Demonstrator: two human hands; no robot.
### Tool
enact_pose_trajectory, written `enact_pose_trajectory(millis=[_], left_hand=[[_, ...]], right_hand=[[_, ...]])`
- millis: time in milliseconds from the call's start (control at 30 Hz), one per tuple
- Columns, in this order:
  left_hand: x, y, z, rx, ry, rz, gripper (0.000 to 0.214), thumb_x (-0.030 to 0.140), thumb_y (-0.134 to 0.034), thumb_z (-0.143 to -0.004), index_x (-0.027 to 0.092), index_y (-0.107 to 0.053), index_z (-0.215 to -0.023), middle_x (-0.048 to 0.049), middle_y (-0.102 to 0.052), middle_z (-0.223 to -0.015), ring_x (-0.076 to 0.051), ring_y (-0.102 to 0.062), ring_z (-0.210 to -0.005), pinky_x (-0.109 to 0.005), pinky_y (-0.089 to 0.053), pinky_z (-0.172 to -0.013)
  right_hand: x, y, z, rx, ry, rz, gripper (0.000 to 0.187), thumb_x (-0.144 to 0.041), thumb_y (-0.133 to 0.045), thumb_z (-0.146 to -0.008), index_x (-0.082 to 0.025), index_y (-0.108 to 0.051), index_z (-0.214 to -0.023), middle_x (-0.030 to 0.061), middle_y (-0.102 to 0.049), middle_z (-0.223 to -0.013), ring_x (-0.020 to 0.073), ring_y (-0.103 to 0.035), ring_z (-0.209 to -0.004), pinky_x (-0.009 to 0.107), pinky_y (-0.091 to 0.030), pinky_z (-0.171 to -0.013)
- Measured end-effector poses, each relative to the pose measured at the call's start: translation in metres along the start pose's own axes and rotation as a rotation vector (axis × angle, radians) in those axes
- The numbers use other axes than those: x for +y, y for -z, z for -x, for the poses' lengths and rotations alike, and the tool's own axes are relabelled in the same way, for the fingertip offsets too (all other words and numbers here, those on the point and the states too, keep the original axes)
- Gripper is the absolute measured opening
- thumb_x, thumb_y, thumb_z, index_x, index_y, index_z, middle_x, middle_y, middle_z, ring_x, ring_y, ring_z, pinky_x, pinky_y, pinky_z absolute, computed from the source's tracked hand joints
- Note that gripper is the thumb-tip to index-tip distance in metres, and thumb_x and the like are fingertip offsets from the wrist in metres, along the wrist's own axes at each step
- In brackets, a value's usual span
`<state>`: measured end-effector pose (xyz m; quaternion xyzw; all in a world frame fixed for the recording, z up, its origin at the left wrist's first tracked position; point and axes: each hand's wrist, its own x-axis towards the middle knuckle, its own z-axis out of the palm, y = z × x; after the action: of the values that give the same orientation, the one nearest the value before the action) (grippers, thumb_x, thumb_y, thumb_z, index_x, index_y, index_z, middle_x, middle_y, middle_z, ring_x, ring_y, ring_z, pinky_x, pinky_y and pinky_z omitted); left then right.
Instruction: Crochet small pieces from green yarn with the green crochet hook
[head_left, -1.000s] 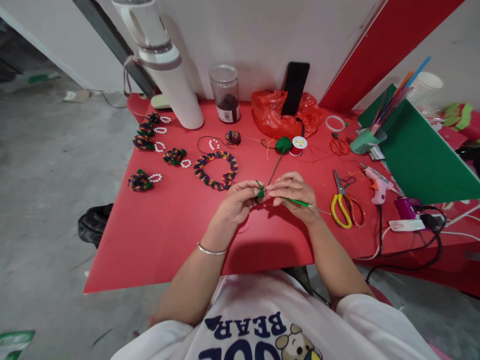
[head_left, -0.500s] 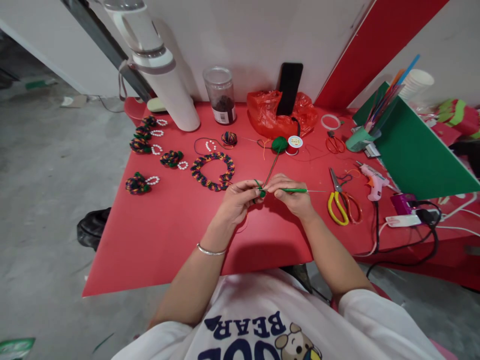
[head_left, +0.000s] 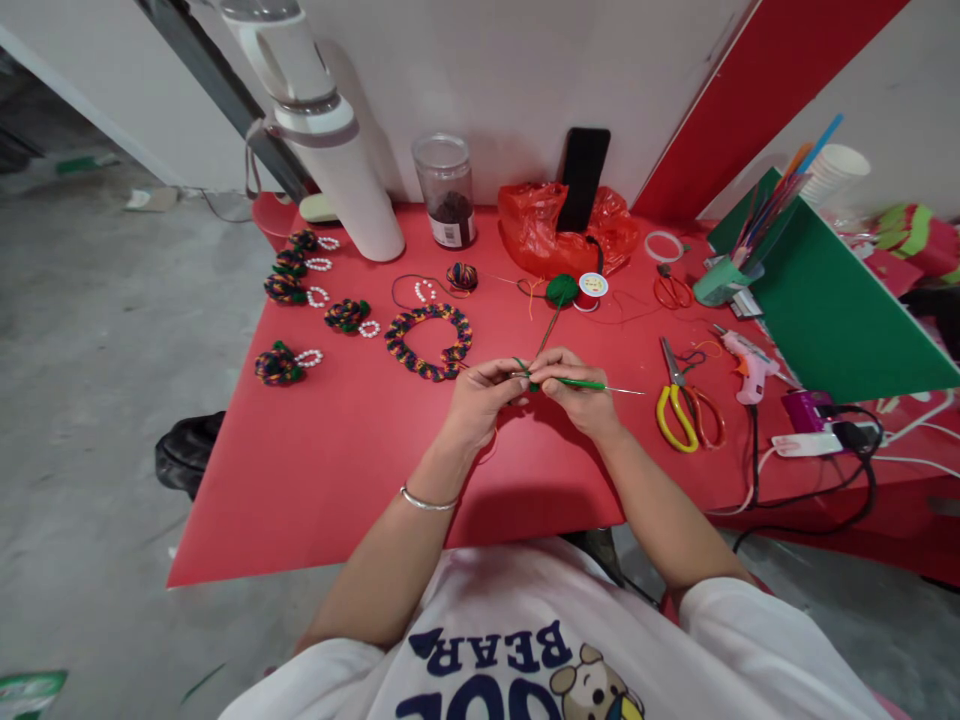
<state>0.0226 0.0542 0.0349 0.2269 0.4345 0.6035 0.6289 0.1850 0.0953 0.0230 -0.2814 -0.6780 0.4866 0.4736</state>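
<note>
One small, rounded piece of dark green yarn (head_left: 534,386), pinched between your hands above the red table (head_left: 300,480); likely light, soft and easily stretched, best held at its edge, near the loop. Partly hidden by fingers.

One left hand (head_left: 478,398), yours: thumb and forefinger closed on the piece.

One right hand (head_left: 585,405), yours: fingertips closed round a slim, green-handled metal hook (head_left: 583,384); probably stiff and smooth, best gripped by its handle.

One round, green yarn ball (head_left: 562,291), beyond your hands, its strand running to them; apt to roll if you tug.

One multicoloured, crocheted yarn ring (head_left: 455,356), beyond your left hand; floppy, by its look.

One pair of yellow-and-red-handled scissors (head_left: 678,380), to your right.
</note>
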Motion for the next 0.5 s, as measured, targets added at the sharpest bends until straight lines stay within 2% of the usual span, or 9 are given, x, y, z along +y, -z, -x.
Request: enact_pose_trajectory(millis=[167,333,500], left_hand=[[-0.0007,-0.0024,0.0016,0.068,-0.072,-0.070,0.025,0.020,-0.091,-0.054,0.017,-0.079,-0.075,-0.0010,-0.071,-0.065,-0.010,-0.062,-0.055,-0.023,-0.052,-0.055],[-0.0002,-0.0012,0.0030,0.043,-0.088,-0.085,0.019,0.023,-0.087,-0.062,0.018,-0.080,-0.078,-0.0024,-0.072,-0.066,-0.012,-0.063,-0.055,-0.023,-0.050,-0.053],[0.0008,0.0000,0.0021,0.039,-0.118,-0.079,0.019,0.022,-0.088,-0.060,0.018,-0.080,-0.076,-0.0022,-0.073,-0.067,-0.011,-0.062,-0.055,-0.022,-0.051,-0.052]], right_hand=[[-0.0030,0.0024,-0.0029,0.023,0.034,-0.016,0.014,-0.042,-0.074,-0.090,-0.031,-0.082,-0.094,0.0023,-0.076,-0.094,0.0169,-0.071,-0.092,0.035,-0.058,-0.087],[-0.0049,0.0066,-0.0046,0.039,0.011,0.042,0.019,-0.045,-0.069,-0.094,-0.030,-0.081,-0.091,0.0026,-0.079,-0.095,0.0173,-0.073,-0.093,0.035,-0.058,-0.091],[-0.0046,0.0072,-0.0030,0.022,-0.021,-0.007,0.022,-0.045,-0.067,-0.095,-0.028,-0.079,-0.091,0.0030,-0.080,-0.099,0.0178,-0.074,-0.097,0.036,-0.058,-0.094]])
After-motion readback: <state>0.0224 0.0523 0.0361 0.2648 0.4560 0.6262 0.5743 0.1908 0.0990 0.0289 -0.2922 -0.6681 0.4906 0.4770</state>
